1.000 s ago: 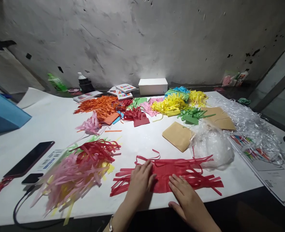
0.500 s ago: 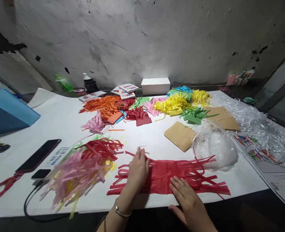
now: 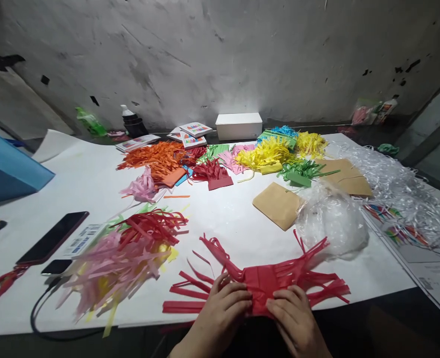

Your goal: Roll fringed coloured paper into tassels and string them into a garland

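Observation:
A sheet of red tissue paper [image 3: 262, 281], cut into fringe at both ends, lies near the front edge of the table. My left hand [image 3: 223, 311] is closed on its near edge, left of the uncut middle band, fingers curled on top and thumb hidden. On the other side of that band, my right hand [image 3: 293, 315] grips the same edge with bent fingers. The paper's middle is slightly wrinkled between them, and its strips spread out left and right. Left of my hands lies a loose pile of pink tissue strips [image 3: 126, 263] with red strips [image 3: 149, 231] on top.
A phone [image 3: 54, 238] and a cabled black device [image 3: 56, 267] lie at left. Beyond are orange tassels [image 3: 151, 159], yellow tassels [image 3: 267, 154] and a white box [image 3: 238, 127]. A brown paper piece [image 3: 277, 205], clear plastic bag [image 3: 332, 221] and tangled white strips [image 3: 395, 184] occupy the right.
My hands, flat on the red tissue paper before, have drawn back to its near edge and closed on it. The paper has shifted toward me and its left strips have spread apart.

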Tool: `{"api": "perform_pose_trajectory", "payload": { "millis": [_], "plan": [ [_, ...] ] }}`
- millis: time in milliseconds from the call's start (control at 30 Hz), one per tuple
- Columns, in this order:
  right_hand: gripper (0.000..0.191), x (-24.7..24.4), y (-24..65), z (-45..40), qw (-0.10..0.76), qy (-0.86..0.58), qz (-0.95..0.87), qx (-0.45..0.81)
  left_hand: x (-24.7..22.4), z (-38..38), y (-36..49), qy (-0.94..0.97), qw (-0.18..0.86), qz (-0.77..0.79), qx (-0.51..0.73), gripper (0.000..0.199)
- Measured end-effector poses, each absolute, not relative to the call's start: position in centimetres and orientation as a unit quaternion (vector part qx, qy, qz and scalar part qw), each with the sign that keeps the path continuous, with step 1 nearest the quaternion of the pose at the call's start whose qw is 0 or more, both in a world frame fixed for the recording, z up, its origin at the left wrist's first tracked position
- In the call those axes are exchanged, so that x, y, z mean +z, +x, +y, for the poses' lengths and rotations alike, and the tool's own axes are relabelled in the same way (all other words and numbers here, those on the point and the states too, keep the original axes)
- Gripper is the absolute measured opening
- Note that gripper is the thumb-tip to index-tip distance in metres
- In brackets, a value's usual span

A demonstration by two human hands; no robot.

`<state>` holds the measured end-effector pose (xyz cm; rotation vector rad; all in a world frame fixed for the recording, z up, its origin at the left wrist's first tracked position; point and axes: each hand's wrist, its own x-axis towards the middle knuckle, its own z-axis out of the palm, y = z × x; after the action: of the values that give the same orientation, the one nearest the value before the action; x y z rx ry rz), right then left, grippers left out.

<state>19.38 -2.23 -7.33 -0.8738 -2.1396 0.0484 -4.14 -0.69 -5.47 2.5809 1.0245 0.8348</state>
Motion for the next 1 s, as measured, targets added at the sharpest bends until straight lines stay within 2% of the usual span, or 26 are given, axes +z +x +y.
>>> {"api": "perform_pose_trajectory", "payload": {
  "millis": [167,367,600,700,833,900,1000],
  "plan": [
    [0.022,-6.5,17.6,-0.6,0.395,-0.459,-0.793,0.065,-5.2,0.3,-3.6,0.833,0.133,0.488,0.224,0.024],
    [0.039,-7.4,15.9,2.4,0.347,-0.530,-0.773,0.037,-5.5,2.6,-2.7,0.783,0.021,0.610,0.117,0.026],
    [0.019,-6.8,16.2,3.1,0.304,-0.591,-0.747,-0.030,-5.5,3.1,-2.6,0.782,0.008,0.615,0.097,0.022],
    [0.026,-6.0,16.9,2.1,0.331,-0.544,-0.768,-0.061,-5.5,3.4,-2.6,0.786,0.011,0.610,0.096,0.023],
    [0.028,-6.4,17.2,0.7,0.338,-0.392,-0.856,0.005,-5.5,4.0,-2.7,0.787,0.013,0.606,0.110,0.024],
    [0.026,-6.9,17.0,0.5,0.349,-0.389,-0.852,0.020,-5.4,4.1,-2.9,0.784,0.013,0.607,0.126,0.022],
    [0.027,-7.4,16.7,0.5,0.373,-0.399,-0.837,0.015,-5.0,3.6,-3.2,0.783,0.004,0.597,0.174,0.008]
  ]
}}
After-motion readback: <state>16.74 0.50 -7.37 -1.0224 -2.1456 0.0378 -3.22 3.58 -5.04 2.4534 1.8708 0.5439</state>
